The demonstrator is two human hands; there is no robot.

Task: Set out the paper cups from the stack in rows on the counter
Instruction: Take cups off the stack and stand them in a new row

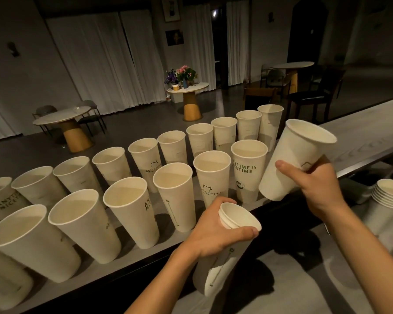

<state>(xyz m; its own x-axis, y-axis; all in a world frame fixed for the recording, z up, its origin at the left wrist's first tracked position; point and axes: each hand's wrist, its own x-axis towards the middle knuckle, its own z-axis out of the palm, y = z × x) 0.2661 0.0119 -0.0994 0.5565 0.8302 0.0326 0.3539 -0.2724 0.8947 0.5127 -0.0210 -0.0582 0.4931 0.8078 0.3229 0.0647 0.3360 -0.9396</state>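
1. While the left hand [216, 230] wraps its fingers and thumb around the top of a stack of cups [222, 257] at near centre, the right hand [318, 189] grips a single cup [297, 159] around its lower half.
2. The single cup is white paper and empty. It tilts with its mouth toward the far right, just beside the right end of the near row [132, 211]. Whether its base touches the desk [361, 137] cannot be told.
3. The stack of cups leans with its open mouth facing up and right, in front of the desk's near edge.
4. Two rows of upright, empty paper cups run across the grey desk from near left to far right. The far row [145, 155] is the longer of the two.
5. The last standing cup [249, 168] at the right of the near row reads "ANYTIME IS NICETIME" in green.
6. A second stack [388, 193] of nested cups stands at the right edge, lower than the desk.
7. Beyond the desk is a dim room with round tables [61, 116], flowers [184, 73] and pale curtains [100, 60].
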